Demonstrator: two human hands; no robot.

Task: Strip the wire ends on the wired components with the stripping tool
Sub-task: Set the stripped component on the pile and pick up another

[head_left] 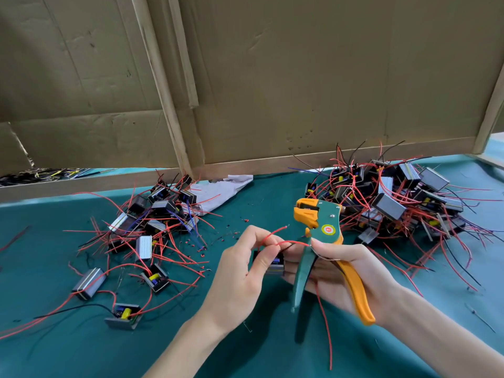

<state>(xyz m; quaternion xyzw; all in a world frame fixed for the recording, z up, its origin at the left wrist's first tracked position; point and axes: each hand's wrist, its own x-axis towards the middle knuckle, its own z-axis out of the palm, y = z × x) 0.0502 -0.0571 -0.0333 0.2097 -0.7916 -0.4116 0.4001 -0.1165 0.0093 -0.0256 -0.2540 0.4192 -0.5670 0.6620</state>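
My right hand [351, 271] grips the green and orange stripping tool [324, 230] by its handles, jaws pointing up and to the left. My left hand [242, 266] holds a small black wired component [272, 264] and pinches one of its red wires [275, 234], whose free end curves up just left of the tool's jaws. Another red wire hangs down below my right hand. One pile of wired components [152, 227] lies on the left of the table, and a bigger pile [395, 203] lies on the right.
The table has a green cover [68, 345]. Cardboard sheets [300, 77] in a wooden frame stand along the back. A crumpled white cloth [223, 188] lies behind the left pile. Small red insulation bits [203, 249] are scattered in the middle.
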